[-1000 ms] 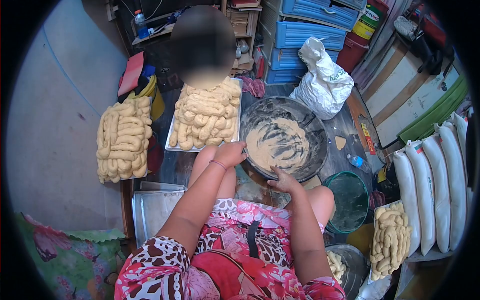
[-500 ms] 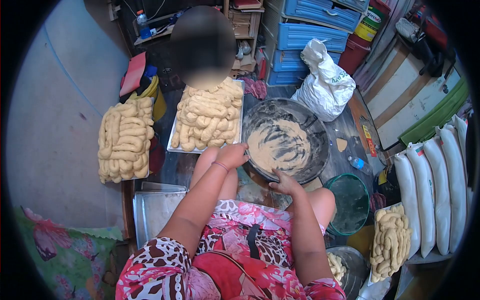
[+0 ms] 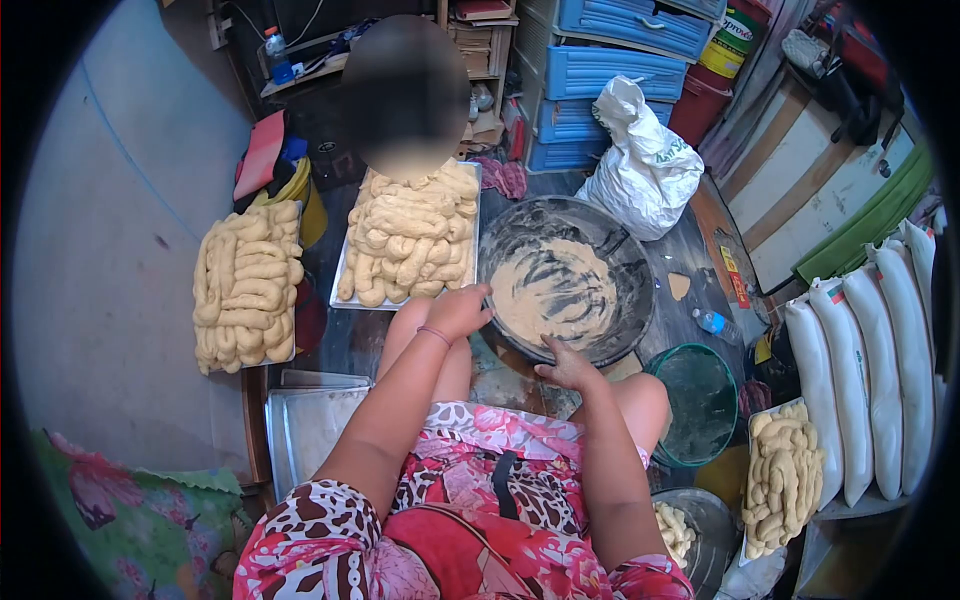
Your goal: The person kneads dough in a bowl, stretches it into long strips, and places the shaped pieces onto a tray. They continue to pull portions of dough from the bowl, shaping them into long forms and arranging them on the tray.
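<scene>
A wide black basin stands on the floor before my knees, its bottom coated with pale flour. My left hand is closed at the basin's near left rim, with its fingertips curled at the edge. At the near rim, my right hand grips the edge with its thumb over the top; its lower fingers are partly hidden. Left of the basin, a tray carries piled dough ropes, close to my left hand. Another pile of dough ropes sits on a tray farther left.
A white sack stands behind the basin, before blue drawers. Right of my knee are a green tub, a dough tray and several long white bags. Metal trays lie left. A person with a blurred head is opposite.
The whole view has shifted slightly. Both hands stay at the basin's rim, and the basin and dough piles look unchanged.
</scene>
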Demonstrator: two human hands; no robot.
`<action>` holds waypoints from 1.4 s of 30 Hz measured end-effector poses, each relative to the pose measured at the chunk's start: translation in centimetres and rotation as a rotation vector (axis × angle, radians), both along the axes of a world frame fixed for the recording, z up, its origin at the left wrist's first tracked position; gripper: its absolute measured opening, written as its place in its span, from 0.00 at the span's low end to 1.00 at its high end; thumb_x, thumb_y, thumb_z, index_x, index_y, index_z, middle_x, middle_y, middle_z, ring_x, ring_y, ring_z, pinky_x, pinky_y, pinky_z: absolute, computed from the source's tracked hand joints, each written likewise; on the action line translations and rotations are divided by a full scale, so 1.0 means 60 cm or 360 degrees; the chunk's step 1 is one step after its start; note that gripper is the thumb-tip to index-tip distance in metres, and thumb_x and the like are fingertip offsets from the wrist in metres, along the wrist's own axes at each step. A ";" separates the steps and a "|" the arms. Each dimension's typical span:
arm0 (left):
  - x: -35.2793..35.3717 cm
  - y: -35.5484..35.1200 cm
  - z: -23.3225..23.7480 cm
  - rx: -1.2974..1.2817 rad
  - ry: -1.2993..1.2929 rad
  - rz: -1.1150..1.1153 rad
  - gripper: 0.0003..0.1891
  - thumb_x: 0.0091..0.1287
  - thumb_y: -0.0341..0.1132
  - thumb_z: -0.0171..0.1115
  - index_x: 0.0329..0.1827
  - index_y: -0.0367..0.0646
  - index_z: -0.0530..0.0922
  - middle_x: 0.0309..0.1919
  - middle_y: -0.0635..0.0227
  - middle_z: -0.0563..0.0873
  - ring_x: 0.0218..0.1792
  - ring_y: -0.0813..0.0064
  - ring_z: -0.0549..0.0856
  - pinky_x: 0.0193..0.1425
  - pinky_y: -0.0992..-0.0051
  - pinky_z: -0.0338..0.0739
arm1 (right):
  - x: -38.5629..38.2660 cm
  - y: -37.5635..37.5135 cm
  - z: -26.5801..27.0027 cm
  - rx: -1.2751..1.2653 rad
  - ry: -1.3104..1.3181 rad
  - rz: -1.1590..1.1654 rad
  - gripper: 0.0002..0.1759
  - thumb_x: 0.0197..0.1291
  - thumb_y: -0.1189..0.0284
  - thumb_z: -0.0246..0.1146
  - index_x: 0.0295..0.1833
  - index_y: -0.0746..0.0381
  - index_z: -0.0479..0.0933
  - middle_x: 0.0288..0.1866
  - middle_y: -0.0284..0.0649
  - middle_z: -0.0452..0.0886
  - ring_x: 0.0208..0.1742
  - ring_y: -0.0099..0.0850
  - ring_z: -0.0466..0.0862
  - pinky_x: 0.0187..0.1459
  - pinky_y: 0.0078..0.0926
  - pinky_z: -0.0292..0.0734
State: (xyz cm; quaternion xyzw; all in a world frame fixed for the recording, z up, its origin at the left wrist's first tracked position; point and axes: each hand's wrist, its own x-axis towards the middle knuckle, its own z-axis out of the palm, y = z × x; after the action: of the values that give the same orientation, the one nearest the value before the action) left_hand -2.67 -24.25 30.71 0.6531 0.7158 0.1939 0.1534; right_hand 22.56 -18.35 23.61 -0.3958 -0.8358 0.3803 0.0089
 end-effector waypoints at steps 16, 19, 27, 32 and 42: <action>-0.003 0.003 -0.011 -0.0166 0.0031 -0.0052 0.19 0.58 0.42 0.60 0.51 0.45 0.76 0.47 0.57 0.82 0.49 0.58 0.81 0.52 0.63 0.74 | -0.006 0.001 0.007 -0.0070 -0.0098 0.0036 0.40 0.51 0.60 0.64 0.66 0.69 0.61 0.62 0.56 0.70 0.63 0.45 0.71 0.63 0.31 0.64; -0.003 0.002 -0.009 -0.0172 0.0038 -0.0046 0.19 0.58 0.42 0.60 0.50 0.45 0.76 0.46 0.57 0.82 0.49 0.58 0.81 0.51 0.62 0.75 | -0.008 -0.002 0.018 -0.0072 -0.0106 0.0033 0.40 0.51 0.61 0.64 0.66 0.69 0.61 0.62 0.56 0.70 0.63 0.44 0.71 0.62 0.30 0.65; -0.003 0.003 -0.006 -0.0191 0.0059 -0.0073 0.18 0.58 0.42 0.60 0.50 0.45 0.76 0.45 0.56 0.83 0.48 0.58 0.81 0.51 0.63 0.75 | -0.006 0.000 0.012 -0.0097 -0.0055 0.0032 0.39 0.51 0.61 0.65 0.66 0.68 0.61 0.61 0.56 0.71 0.62 0.44 0.72 0.61 0.30 0.66; -0.003 0.004 -0.011 -0.0161 0.0048 -0.0075 0.18 0.58 0.42 0.60 0.50 0.44 0.76 0.45 0.56 0.83 0.47 0.57 0.81 0.51 0.63 0.75 | -0.006 -0.001 0.015 -0.0088 -0.0077 0.0044 0.39 0.51 0.61 0.65 0.66 0.68 0.61 0.60 0.56 0.71 0.61 0.44 0.73 0.61 0.31 0.66; -0.002 0.003 -0.005 -0.0198 0.0041 -0.0062 0.18 0.58 0.42 0.60 0.50 0.44 0.76 0.46 0.56 0.82 0.48 0.58 0.81 0.51 0.63 0.75 | -0.006 0.000 0.011 -0.0047 -0.0083 0.0056 0.39 0.50 0.60 0.65 0.66 0.68 0.61 0.59 0.56 0.73 0.60 0.45 0.74 0.60 0.31 0.68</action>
State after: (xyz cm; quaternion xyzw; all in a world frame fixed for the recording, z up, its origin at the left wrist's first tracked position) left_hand -2.80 -24.06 30.40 0.6585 0.7156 0.1375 0.1882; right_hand 22.18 -18.34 24.29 -0.3909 -0.8369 0.3822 -0.0253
